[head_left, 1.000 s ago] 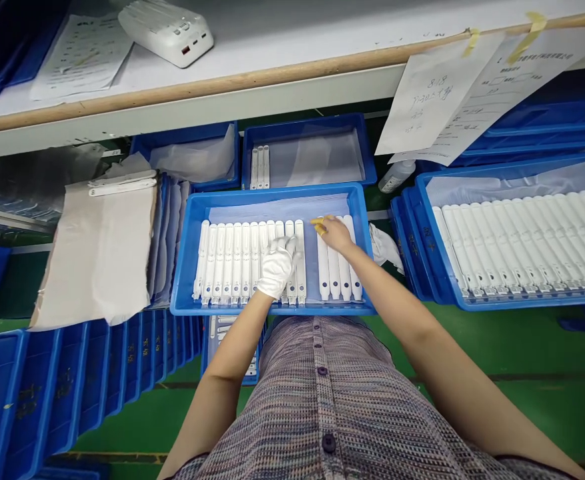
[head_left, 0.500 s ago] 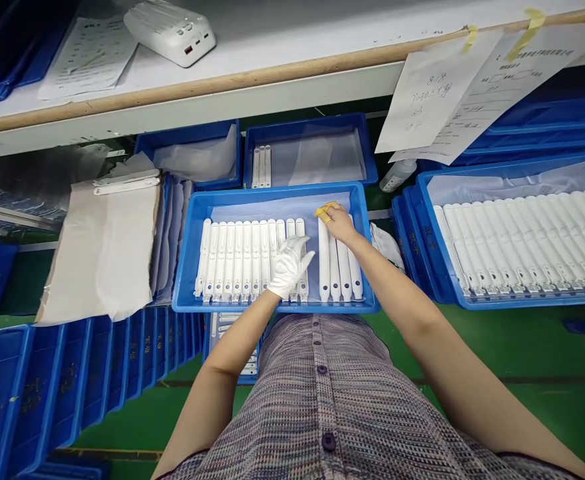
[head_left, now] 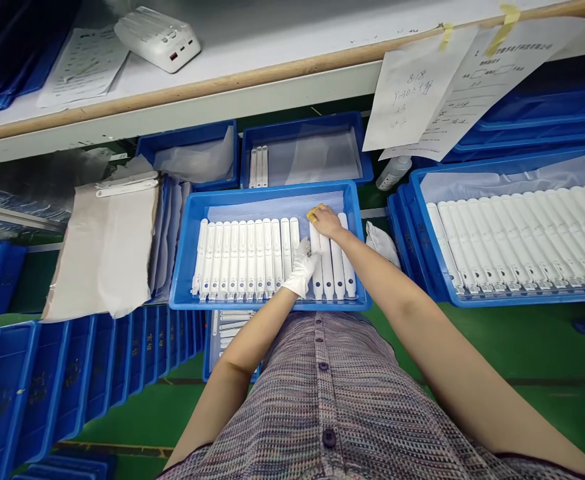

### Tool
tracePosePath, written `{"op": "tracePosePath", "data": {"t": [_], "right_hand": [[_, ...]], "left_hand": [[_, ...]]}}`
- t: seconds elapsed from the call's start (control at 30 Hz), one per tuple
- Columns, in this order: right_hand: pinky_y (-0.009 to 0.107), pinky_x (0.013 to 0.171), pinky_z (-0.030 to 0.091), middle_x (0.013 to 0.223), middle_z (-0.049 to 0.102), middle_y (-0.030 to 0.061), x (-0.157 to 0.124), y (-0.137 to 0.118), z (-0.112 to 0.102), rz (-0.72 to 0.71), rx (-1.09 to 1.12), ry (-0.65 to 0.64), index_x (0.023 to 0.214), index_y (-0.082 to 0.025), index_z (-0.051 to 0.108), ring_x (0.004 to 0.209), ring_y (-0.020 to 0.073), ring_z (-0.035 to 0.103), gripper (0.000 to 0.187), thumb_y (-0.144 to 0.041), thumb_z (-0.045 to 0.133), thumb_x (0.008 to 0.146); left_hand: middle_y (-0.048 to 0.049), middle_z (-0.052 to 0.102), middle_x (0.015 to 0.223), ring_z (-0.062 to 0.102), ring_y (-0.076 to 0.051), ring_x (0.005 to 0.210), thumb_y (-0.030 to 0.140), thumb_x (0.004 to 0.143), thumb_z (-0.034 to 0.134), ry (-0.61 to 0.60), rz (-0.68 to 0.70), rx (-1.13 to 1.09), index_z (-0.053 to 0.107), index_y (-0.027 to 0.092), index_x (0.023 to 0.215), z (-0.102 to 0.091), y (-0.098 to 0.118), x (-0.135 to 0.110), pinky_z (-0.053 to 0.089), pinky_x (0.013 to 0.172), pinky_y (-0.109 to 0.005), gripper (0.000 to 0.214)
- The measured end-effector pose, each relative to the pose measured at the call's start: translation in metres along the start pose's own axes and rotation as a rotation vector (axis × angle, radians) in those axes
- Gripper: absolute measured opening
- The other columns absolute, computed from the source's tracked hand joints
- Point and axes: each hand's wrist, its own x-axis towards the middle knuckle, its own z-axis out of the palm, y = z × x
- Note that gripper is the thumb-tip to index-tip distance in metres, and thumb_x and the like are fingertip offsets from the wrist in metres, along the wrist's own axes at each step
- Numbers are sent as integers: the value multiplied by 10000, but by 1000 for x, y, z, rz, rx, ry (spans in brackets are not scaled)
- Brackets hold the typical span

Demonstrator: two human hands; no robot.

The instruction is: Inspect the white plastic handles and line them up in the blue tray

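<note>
left hand: gloved in white cotton, the left hand (head_left: 301,269) lies over the middle of the blue tray, at the right end of the longer row of parts.
left fingers: together and pointing up and to the right, touching the white plastic parts; cannot tell if they grip one.
right hand: the bare right hand (head_left: 326,222) rests on the top ends of the shorter row.
right fingers: bunched together, with yellow finger cots (head_left: 313,215) on the tips; cannot tell if they are clamped on a part.
parts: the white plastic parts (head_left: 242,257) lie side by side in two rows on a clear sheet inside the blue tray (head_left: 267,193), a small gap between the rows.
nearby trays: a blue tray (head_left: 522,299) on the right holds a long row of similar parts; a blue tray (head_left: 302,127) beyond holds a few more.
shelf: a white shelf (head_left: 182,107) with a wooden edge carries a white power bank (head_left: 157,39).
papers: handwritten sheets (head_left: 412,87) hang from the shelf edge by yellow tape.
left side: a stack of blue trays (head_left: 72,373) stands on edge.
</note>
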Motion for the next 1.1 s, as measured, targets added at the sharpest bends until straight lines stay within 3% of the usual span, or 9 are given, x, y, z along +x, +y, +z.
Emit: {"op": "tracePosePath", "data": {"t": [0.13,0.23,0.33,0.43,0.57,0.73,0.87,0.97,1.1], "right_hand": [[441,1048,440,1265,652,214,2,-13,-14,-18,32,27,1149,-97,721,1243,334,548,418,-331,391,1046],[400,1068,445,1271,662,153,-6,-23,-28,-86,96,69,1157,-146,717,1274,288,539,404,-341,377,1056],[387,1123,424,1410,587,125,-27,-22,-31,-122,190,163,1324,-179,632,1330,243,513,402,-329,372,1057],[429,1137,432,1484,518,130,-63,-12,-16,-81,554,216,1455,-215,511,1351,237,521,485,-354,522,991],[466,1075,490,1299,652,111,-116,-8,15,-84,873,88,1277,-218,630,1221,258,622,457,-440,669,880],[399,870,585,1155,696,62,-146,-24,13,70,1306,274,1280,-291,617,1000,231,684,500,-613,601,898],[318,670,566,938,663,25,-153,-31,-16,130,1674,80,1221,-282,685,734,161,602,491,-579,704,830],[274,571,520,796,586,-1,-161,-38,-33,162,1779,-77,1179,-256,718,633,131,496,400,-494,696,858],[224,550,514,749,537,-24,-169,-48,-42,166,1897,-158,1159,-219,715,615,105,465,288,-370,652,922]], "left_hand": [[-184,577,1477,527,-340,1396,237,756,790,-7,-39,-91,483,146,1486,0,0,0,396,1195,-493,797],[-198,729,1217,673,-374,1177,285,634,890,-69,-97,-168,671,104,1243,1,0,-2,492,1086,-541,672],[-173,776,1010,738,-339,952,363,547,941,-148,-141,-265,735,89,1033,1,2,-10,557,976,-534,595],[-114,778,977,737,-268,893,416,551,945,-160,-122,-351,732,121,1030,-3,10,-22,567,953,-466,602],[-80,771,1010,721,-236,938,393,568,950,-160,-77,-410,724,146,1029,-8,29,-39,553,943,-388,570],[-59,733,947,684,-157,828,418,733,870,-119,-48,-552,663,132,1238,-14,60,-58,544,821,-292,616],[12,623,796,561,-76,629,523,860,755,-179,-121,-699,624,160,1331,-20,84,-74,481,604,-198,608],[7,619,843,569,-82,667,377,865,783,-283,-125,-706,618,193,1344,-18,97,-85,493,625,-199,540],[-17,653,911,601,-99,709,296,880,761,-303,-79,-673,622,210,1319,-11,102,-94,517,679,-223,468]]}}
